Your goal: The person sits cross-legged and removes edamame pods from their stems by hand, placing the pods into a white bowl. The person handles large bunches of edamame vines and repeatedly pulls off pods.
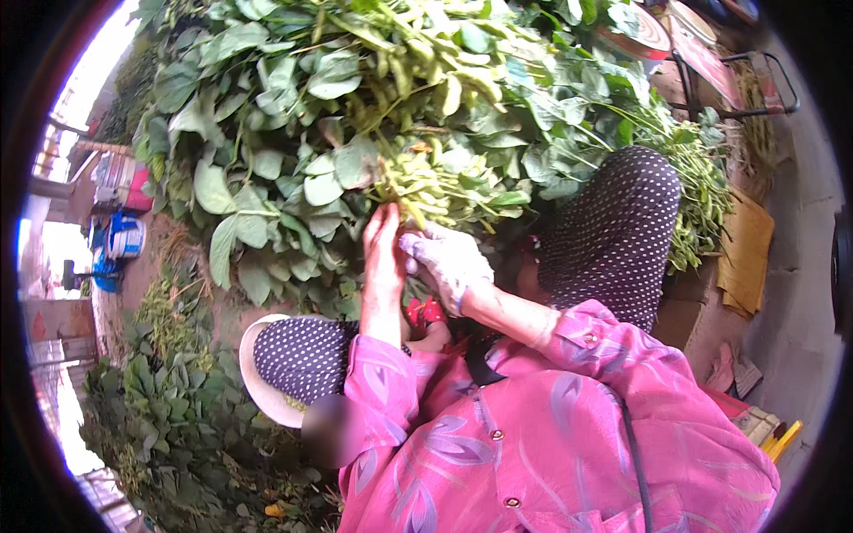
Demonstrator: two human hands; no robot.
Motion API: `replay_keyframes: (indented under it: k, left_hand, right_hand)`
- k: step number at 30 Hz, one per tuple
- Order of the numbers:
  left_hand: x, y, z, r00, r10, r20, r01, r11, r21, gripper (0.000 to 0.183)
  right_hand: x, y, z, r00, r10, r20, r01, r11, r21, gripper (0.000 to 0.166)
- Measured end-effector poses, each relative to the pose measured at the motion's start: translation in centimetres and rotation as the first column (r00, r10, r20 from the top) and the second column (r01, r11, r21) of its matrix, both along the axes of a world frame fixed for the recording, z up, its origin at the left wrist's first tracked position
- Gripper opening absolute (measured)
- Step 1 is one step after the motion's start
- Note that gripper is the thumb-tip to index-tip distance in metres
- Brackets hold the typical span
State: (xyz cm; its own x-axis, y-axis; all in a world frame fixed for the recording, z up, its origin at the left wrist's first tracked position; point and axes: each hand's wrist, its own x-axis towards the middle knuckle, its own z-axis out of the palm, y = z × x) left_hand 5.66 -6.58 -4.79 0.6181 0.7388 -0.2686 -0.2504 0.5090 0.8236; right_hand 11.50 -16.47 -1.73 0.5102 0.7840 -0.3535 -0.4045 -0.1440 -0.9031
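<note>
A bunch of soybean plants [433, 190] with pale green pods lies across the front of a large heap of leafy soybean plants [280, 133]. My right hand [453, 263], in a whitish knitted glove with purple marks, is curled around the stem end of this bunch. Bare and with its fingers stretched side by side, my left hand [383, 246] touches the near left edge of the bunch. The gloved thumb lies close beside it. My left palm faces away from view, so its grip is hidden. More pods [426, 56] hang over the heap's upper side.
My knees in dotted trousers [606, 233] flank the work. Loose soybean plants [166, 393] cover the ground at left. Buckets [126, 236] stand farther left. At right are a black metal frame [763, 83], a round lidded container [636, 33] and a yellow-brown sheet [746, 253].
</note>
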Motion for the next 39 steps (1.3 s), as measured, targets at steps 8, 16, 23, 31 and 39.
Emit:
replay_keyframes:
  k: [8,16,23,31,39]
  left_hand:
    - [-0.6,1.8,-1.8,0.985,0.016,0.171,0.032,0.961,-0.275,0.015]
    - [-0.2,1.4,-0.3,0.991,0.015,0.132,0.025,0.954,-0.299,0.021]
    - [-1.1,1.7,-0.5,0.976,-0.020,0.215,0.075,0.965,-0.253,0.019]
    - [-2.3,1.5,-0.2,0.970,-0.133,0.202,0.171,0.968,-0.183,0.019]
    - [-4.2,-0.2,3.2,0.965,-0.045,-0.260,0.099,0.975,0.197,0.043]
  right_hand:
    - [3.3,-3.1,-1.3,0.827,-0.120,0.549,0.083,0.992,0.091,0.025]
    - [5.0,-0.6,-1.8,0.995,-0.098,-0.005,0.096,0.981,-0.167,0.030]
    - [4.6,0.2,1.3,0.986,-0.016,-0.163,-0.016,0.981,-0.192,0.033]
    - [4.6,1.0,-2.2,0.974,-0.007,0.228,0.032,0.994,-0.104,0.035]
    - [4.7,1.7,-1.7,0.940,0.037,0.339,0.007,0.992,-0.128,0.043]
